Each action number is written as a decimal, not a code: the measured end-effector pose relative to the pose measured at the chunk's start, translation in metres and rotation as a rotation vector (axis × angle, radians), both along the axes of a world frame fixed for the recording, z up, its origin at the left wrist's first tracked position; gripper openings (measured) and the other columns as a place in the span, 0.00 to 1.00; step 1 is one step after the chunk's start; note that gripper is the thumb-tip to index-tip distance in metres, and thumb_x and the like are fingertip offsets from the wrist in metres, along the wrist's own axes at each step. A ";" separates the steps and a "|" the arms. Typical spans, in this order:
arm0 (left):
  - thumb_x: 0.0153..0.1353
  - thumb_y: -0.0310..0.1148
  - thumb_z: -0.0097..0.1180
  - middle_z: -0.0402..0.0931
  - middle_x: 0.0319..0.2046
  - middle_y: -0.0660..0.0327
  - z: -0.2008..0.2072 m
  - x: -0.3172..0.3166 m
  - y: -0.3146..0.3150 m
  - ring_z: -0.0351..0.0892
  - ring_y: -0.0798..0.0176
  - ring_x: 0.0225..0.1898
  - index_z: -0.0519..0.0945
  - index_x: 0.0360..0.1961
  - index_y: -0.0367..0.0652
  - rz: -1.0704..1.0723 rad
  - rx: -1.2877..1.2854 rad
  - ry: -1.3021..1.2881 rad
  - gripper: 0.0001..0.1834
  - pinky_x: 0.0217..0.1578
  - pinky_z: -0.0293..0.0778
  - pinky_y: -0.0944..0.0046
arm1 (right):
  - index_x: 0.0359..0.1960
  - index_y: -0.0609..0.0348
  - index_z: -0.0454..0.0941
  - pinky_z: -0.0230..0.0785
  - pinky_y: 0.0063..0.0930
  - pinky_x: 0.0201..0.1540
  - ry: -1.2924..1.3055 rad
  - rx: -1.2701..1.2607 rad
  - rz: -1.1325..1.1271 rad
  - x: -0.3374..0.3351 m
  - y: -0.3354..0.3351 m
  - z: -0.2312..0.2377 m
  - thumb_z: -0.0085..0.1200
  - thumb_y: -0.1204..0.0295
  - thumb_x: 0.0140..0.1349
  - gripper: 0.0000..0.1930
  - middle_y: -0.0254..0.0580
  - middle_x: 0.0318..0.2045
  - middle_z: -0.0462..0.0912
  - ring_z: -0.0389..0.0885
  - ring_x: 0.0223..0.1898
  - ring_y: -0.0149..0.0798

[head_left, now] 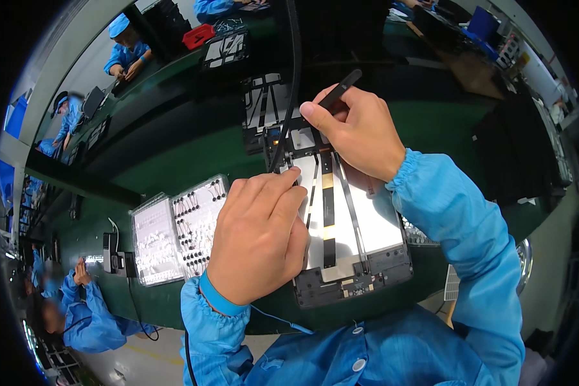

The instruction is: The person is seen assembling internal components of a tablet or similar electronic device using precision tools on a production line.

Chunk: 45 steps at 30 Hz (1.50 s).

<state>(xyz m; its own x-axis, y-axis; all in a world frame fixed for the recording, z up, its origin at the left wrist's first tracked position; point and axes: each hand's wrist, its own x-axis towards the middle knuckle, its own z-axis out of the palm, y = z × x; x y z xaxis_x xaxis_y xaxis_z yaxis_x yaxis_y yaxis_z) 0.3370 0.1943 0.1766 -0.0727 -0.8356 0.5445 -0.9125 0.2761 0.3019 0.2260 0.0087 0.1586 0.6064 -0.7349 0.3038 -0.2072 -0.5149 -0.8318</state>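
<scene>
An opened tablet (379,222) lies before me, its silver inside crossed by dark flat cables, with a black board section at the near end. My left hand (254,235) is closed over its left edge, with the index fingertip pressed near small parts at the upper left. In my right hand (360,132), black tweezers (341,89) are pinched between thumb and fingers above the tablet's far end. Their tips are hidden by the hand. A second opened tablet (257,106) lies just beyond. A blue band (220,297) circles my left wrist.
Left of the tablet is a clear plastic tray (153,244) with rows of small black-ended parts. A small dark device (117,257) stands farther left. A black cable (294,58) hangs down past my hands. Co-workers in blue sit along the left and far benches. A red bin (198,36) is far off.
</scene>
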 end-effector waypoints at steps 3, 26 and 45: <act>0.49 0.16 0.56 0.81 0.48 0.44 -0.004 0.005 -0.005 0.80 0.43 0.45 0.80 0.41 0.30 -0.018 0.016 -0.008 0.15 0.45 0.74 0.50 | 0.39 0.67 0.82 0.79 0.26 0.30 -0.009 0.014 0.004 0.001 0.000 -0.002 0.62 0.65 0.67 0.14 0.40 0.26 0.83 0.81 0.27 0.28; 0.44 0.25 0.57 0.82 0.47 0.44 -0.009 0.012 -0.045 0.73 0.48 0.38 0.80 0.29 0.30 0.066 0.062 -0.241 0.10 0.44 0.70 0.53 | 0.34 0.64 0.84 0.73 0.35 0.30 -0.004 0.019 0.027 0.003 -0.005 -0.009 0.64 0.62 0.63 0.14 0.47 0.24 0.83 0.81 0.24 0.42; 0.49 0.16 0.46 0.79 0.50 0.41 0.028 -0.068 -0.029 0.75 0.47 0.38 0.77 0.49 0.28 0.099 0.114 -0.393 0.22 0.41 0.69 0.53 | 0.43 0.63 0.81 0.70 0.16 0.32 -0.222 0.074 -0.454 -0.333 -0.041 -0.043 0.65 0.68 0.66 0.11 0.32 0.32 0.82 0.77 0.29 0.21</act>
